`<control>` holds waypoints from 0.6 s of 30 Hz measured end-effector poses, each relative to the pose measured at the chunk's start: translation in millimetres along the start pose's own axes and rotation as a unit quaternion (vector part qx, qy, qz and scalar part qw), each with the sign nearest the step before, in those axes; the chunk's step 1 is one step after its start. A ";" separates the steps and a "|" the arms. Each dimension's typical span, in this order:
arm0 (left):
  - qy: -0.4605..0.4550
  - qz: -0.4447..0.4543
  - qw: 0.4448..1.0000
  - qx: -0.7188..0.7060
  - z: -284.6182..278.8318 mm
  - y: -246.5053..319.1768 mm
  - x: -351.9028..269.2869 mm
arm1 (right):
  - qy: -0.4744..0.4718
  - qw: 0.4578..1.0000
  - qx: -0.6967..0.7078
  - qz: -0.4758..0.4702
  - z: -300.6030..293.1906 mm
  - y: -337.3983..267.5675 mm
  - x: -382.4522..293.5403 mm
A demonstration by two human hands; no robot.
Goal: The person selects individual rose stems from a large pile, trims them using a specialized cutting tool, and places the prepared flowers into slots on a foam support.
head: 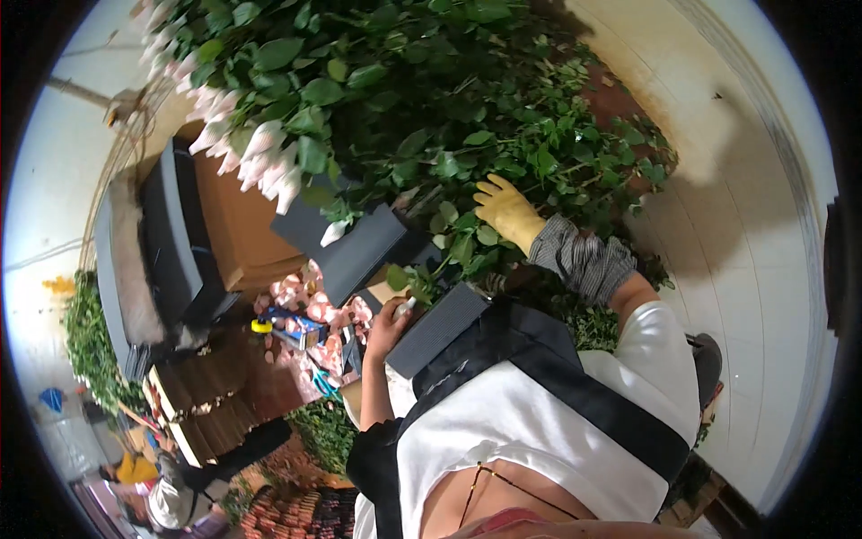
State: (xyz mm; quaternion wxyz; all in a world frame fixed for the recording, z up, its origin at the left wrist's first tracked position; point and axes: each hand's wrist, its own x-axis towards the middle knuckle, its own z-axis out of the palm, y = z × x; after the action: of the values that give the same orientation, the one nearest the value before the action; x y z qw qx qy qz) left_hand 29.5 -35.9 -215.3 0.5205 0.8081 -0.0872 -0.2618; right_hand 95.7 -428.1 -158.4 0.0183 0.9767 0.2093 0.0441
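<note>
My left hand [385,330], bare, is closed around the head of a rose [405,308], whose pale tip shows by the thumb. Green leaves stand out just above it. Wearing a yellow rubber glove, my right hand [506,210] has its fingers spread over the leafy stems at the near side of a large heap of roses [417,87]. Nothing shows in its grasp. Many buds in that heap wear white netting sleeves [266,158]. One netted rose [333,233] lies apart on a dark corrugated sheet [367,249].
Against my apron stands a dark ribbed corrugated piece [438,330]. Pink petals [323,296], a yellow tape roll [261,326] and teal-handled scissors [326,385] lie to the left. Beyond are a cardboard box [246,215] and stacked cardboard [202,397]. People [168,498] are at the lower left.
</note>
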 end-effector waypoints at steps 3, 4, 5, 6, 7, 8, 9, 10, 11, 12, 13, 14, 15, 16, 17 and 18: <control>-0.003 0.035 0.999 -0.032 0.3 13.4 -1.3 | 0.056 0.995 0.031 0.080 -11.7 -9.7 -13.3; 0.008 0.049 0.999 0.007 -1.2 8.5 -2.3 | 0.054 0.993 -0.002 0.101 -54.7 -26.2 -18.7; 0.015 0.065 0.997 0.046 -0.7 4.0 -2.7 | 0.050 0.990 -0.038 0.127 -78.9 -40.0 -27.4; 0.019 0.052 0.998 0.005 1.9 8.8 -2.3 | 0.046 0.986 -0.029 0.156 -72.7 -45.0 -38.3; 0.014 0.055 0.998 0.004 1.8 14.7 0.3 | 0.026 0.981 -0.002 0.194 -58.4 -47.2 -47.4; -0.009 0.055 0.997 0.047 0.6 22.2 2.8 | 0.170 0.874 0.343 0.301 17.0 -54.4 -65.9; -0.024 0.051 0.995 0.086 -0.8 27.9 2.1 | 0.171 0.843 0.403 0.314 52.1 -53.7 -82.3; -0.035 0.043 0.987 0.154 -1.5 43.9 2.1 | 0.175 0.806 0.460 0.328 85.7 -52.6 -99.6; -0.030 0.044 0.987 0.154 -1.8 43.4 2.8 | 0.053 0.925 0.253 0.279 88.3 -45.9 -107.8; -0.029 0.069 0.977 0.201 -2.4 43.0 3.5 | -0.028 0.948 0.228 0.222 92.6 -30.1 -104.1; -0.020 0.093 0.964 0.247 -2.8 39.3 5.6 | -0.091 0.937 0.271 0.200 46.1 -21.6 -90.9; -0.016 0.107 0.964 0.245 -2.2 33.8 7.6 | -0.138 0.907 0.359 0.174 19.0 -5.4 -84.8; -0.011 0.093 0.966 0.239 -1.3 36.8 7.4 | -0.186 0.865 0.443 0.147 0.2 16.8 -78.3; 0.002 0.107 0.969 0.223 -0.5 34.3 6.8 | -0.228 0.837 0.480 0.133 -15.8 38.3 -69.5; 0.016 0.116 0.971 0.207 0.0 29.5 5.1 | -0.302 0.810 0.476 0.163 -54.6 50.1 -46.3; 0.019 0.116 0.971 0.207 -0.2 29.8 5.6 | -0.169 0.858 0.463 0.148 -46.1 62.8 -43.1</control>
State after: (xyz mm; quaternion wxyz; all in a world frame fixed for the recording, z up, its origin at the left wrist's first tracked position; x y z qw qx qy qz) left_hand 38.2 -51.3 -190.7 0.3702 0.8874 -0.2229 -0.1603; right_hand 77.8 -502.3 -112.5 -0.4072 0.8845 0.0524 -0.2215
